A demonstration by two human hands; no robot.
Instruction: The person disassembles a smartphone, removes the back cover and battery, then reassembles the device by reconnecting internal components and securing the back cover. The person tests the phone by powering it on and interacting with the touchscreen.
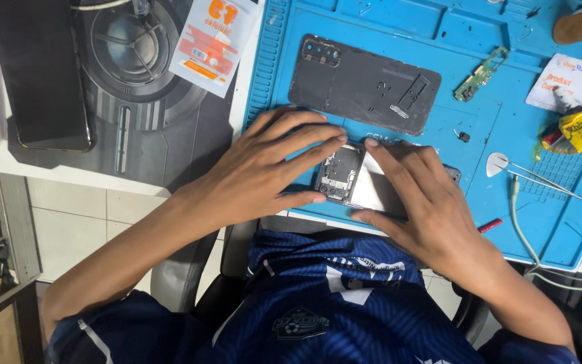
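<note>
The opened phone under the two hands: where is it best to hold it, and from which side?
Probably by its long edges. The opened phone lies flat on the blue mat, inner parts up. The left hand and right hand come from its two ends, fingertips at the rim.

Opened phone [351, 178], back removed, silver plate and circuitry exposed, lying flat on blue mat near edge
</note>
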